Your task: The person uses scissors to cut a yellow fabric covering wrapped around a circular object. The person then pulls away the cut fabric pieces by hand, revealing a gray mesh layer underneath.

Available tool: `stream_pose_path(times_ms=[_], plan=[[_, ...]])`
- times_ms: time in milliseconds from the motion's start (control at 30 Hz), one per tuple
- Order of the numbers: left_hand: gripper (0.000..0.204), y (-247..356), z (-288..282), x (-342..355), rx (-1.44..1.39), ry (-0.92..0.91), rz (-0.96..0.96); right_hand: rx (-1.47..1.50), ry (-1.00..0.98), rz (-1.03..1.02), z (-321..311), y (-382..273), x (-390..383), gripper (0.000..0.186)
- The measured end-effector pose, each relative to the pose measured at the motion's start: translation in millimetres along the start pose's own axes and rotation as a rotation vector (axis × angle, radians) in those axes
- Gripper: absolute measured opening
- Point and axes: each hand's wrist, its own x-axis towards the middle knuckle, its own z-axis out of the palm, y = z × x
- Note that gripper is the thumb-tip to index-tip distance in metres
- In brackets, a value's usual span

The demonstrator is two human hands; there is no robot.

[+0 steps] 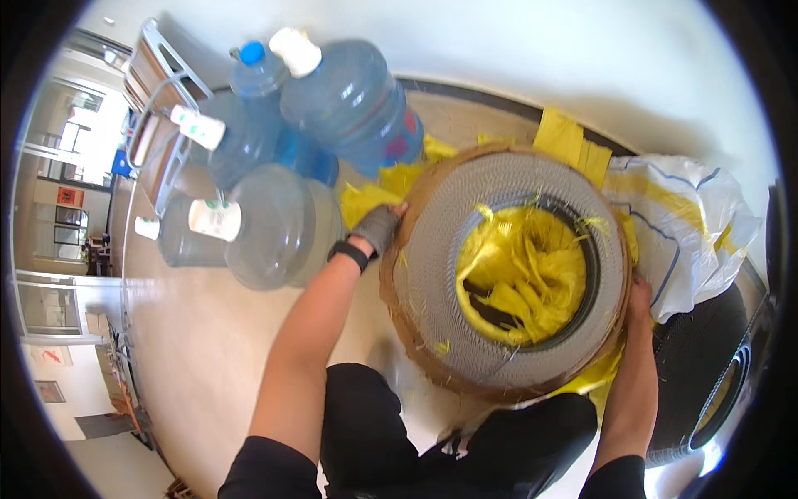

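Observation:
In front of my knees is a tire point(424, 249), its face covered in grey, finely patterned material with a torn brown layer around the rim. Yellow woven plastic point(540, 266) is bunched in its centre hole, where a dark inner ring shows. My left hand point(381, 228), in a grey fingerless glove, grips the tire's left edge. On the opposite edge, my right hand point(639, 299) holds the lower right side, its fingertips partly hidden. More yellow strips point(573, 150) stick out behind the tire and under it.
Several large water jugs point(274, 224) with white-wrapped or blue tops stand close on the left. A folding metal chair point(170, 83) leans behind them. At right are a white woven sack point(673, 208) and a black tire point(706, 341). A pale wall point(532, 58) closes the far side.

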Motion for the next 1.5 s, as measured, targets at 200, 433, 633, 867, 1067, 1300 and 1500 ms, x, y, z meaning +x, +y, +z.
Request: stream_pose_path(times_ms=[200, 433, 633, 867, 1067, 1300, 1500], plan=[[0.03, 0.5, -1.4, 18.1, -0.062, 0.005, 0.144, -0.049, 0.05, -0.067, -10.3, 37.7, 10.5, 0.03], [0.019, -18.9, 26.3, 22.1, -0.672, 0.024, -0.037, 0.026, 0.192, -0.044, -21.5, 18.7, -39.4, 0.044], [0.026, -65.7, 67.7, 34.6, -0.597, 0.297, 0.069, -0.209, 0.219, -0.147, -34.0, 3.0, -91.7, 0.05], [0.03, -65.2, 71.1, 21.5, -0.488, 0.431, -0.048, -0.026, 0.193, -0.059, -16.6, -21.1, -130.6, 0.051], [0.029, -64.4, 70.0, 32.0, -0.408, 0.365, -0.005, -0.11, 0.183, -0.051, -23.3, -16.2, -144.2, 0.048], [0.042, -47.3, 67.6, -16.0, -0.582, 0.219, 0.028, -0.192, 0.289, -0.181, -10.0, -23.5, -170.2, 0.048], [0.043, -59.3, 61.7, -50.8, -0.673, 0.243, 0.146, -0.305, 0.274, -0.14, -4.7, -16.2, -166.7, 0.041]])
